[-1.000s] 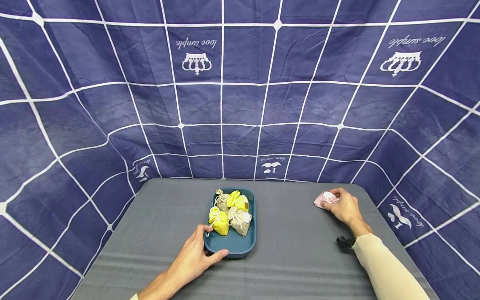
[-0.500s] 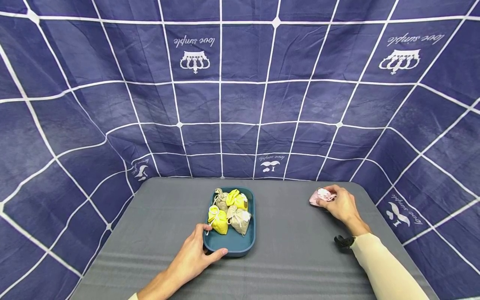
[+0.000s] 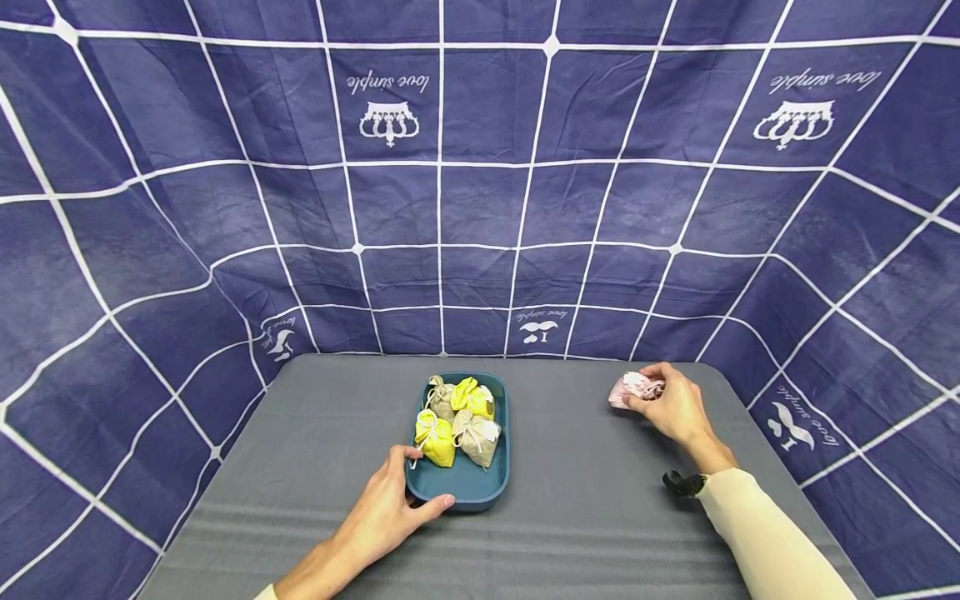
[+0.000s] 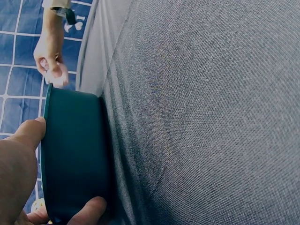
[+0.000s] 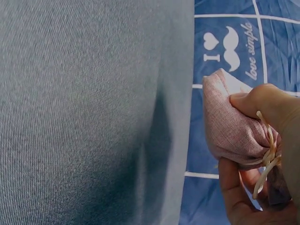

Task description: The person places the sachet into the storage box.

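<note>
My left hand (image 3: 386, 504) grips the near left corner of a dark blue-green tray (image 3: 468, 503), with a finger over the left rim and the thumb at the front. Inside are two yellow drawstring pouches (image 3: 438, 447) and two beige drawstring pouches (image 3: 480, 446), grouped toward the back. Off to the right, my right hand (image 3: 675, 408) pinches a pink drawstring pouch (image 3: 624, 392) with a white patch. The right wrist view shows the pink pouch (image 5: 234, 122) raised above the table, thumb on one side and fingers on the other, its cord dangling.
A grey cloth covers the table (image 3: 570, 500), with creases near the front. Behind and at both sides hangs a blue curtain (image 3: 480, 208) with white grid lines. A black band (image 3: 682, 484) circles the right wrist.
My right hand has moved slightly left with the pink pouch, toward the tray. The left hand keeps its hold on the tray, and the pouches inside have not moved.
</note>
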Demonstrator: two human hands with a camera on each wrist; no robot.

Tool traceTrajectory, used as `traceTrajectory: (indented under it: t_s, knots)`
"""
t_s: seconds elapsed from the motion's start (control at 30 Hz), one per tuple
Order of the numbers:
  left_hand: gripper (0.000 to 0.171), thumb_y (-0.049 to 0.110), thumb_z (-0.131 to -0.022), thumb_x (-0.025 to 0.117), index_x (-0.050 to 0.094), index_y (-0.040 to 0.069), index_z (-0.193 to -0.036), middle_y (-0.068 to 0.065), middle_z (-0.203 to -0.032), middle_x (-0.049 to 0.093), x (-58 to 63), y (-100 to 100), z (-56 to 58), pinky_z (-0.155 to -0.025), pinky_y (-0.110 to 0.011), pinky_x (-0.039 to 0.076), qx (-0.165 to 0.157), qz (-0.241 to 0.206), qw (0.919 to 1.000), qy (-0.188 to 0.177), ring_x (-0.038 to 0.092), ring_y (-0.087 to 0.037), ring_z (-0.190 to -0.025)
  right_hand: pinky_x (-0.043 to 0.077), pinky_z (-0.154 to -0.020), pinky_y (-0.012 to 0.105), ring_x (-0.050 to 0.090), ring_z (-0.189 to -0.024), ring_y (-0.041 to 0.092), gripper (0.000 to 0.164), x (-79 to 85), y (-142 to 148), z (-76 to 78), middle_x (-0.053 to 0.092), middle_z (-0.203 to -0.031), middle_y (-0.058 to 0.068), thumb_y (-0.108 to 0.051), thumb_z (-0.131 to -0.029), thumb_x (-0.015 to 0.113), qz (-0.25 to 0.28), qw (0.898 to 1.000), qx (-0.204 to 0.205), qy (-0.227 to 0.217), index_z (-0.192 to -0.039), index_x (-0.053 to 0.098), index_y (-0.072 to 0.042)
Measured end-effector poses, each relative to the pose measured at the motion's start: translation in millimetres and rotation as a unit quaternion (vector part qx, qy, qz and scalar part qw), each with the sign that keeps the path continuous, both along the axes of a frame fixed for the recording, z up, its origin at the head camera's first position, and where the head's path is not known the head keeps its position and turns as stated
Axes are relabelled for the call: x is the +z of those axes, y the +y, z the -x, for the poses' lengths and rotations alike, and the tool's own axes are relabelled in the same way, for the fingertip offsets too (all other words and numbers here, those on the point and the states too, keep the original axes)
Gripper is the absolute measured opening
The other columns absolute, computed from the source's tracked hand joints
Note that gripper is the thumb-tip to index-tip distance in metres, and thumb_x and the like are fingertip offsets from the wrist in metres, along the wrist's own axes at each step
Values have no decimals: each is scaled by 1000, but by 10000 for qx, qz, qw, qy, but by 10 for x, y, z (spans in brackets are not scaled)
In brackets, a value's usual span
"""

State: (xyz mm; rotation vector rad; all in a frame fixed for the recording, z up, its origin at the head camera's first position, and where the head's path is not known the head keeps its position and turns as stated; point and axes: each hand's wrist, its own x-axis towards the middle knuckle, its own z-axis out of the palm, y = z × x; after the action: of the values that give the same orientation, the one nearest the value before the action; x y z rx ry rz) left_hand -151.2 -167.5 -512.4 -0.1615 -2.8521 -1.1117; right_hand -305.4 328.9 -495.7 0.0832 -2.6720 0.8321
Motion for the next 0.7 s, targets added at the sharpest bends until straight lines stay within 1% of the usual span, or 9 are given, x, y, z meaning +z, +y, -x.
traceTrajectory:
  t_s: [0.13, 0.27, 0.37, 0.53, 0.7]
  knots:
    - [87, 56, -85, 103, 58, 9, -143, -18, -143, 75, -1, -1, 2, -109, -56, 63, -12, 15, 10000, 1, 76, -33, -127, 54, -87, 46, 75, -106, 38, 57, 32, -53, -23, 83, -123, 21, -30, -87, 103, 28, 9999, 69, 95, -131, 75, -6]
    - [87, 55, -85, 103, 58, 9, -143, -18, -142, 75, -8, 2, 1, -109, -56, 62, -6, 17, 10000, 27, 76, -34, -127, 52, -83, 41, 73, -99, 29, 54, 61, -107, -43, 83, -116, 17, -28, -85, 104, 44, 9994, 222, 254, -129, 77, -9]
    - [87, 55, -85, 103, 58, 9, -143, -19, -142, 75, -13, 3, -1, -110, -57, 62, 7, 9, 10000, 35, 76, -34, -128, 52, -81, 37, 71, -97, 26, 53, 77, -145, -57, 81, -114, 15, -27, -85, 105, 58, 9987, 367, 362, -127, 79, -10]
    - [87, 55, -85, 103, 58, 9, -144, -19, -143, 75, -13, 1, -3, -110, -57, 63, 9, 7, 10000, 30, 76, -34, -128, 53, -79, 32, 70, -95, 21, 51, 97, -214, -84, 80, -112, 13, -27, -83, 106, 98, 9974, 506, 506, -125, 81, -11]
    - [87, 55, -85, 103, 58, 10, -143, -19, -142, 75, -11, 2, -3, -110, -56, 63, 12, -3, 10000, 32, 76, -34, -128, 53, -79, 31, 71, -94, 21, 52, 131, -294, -98, 81, -111, 12, -27, -82, 107, 156, 9965, 597, 562, -125, 80, -13]
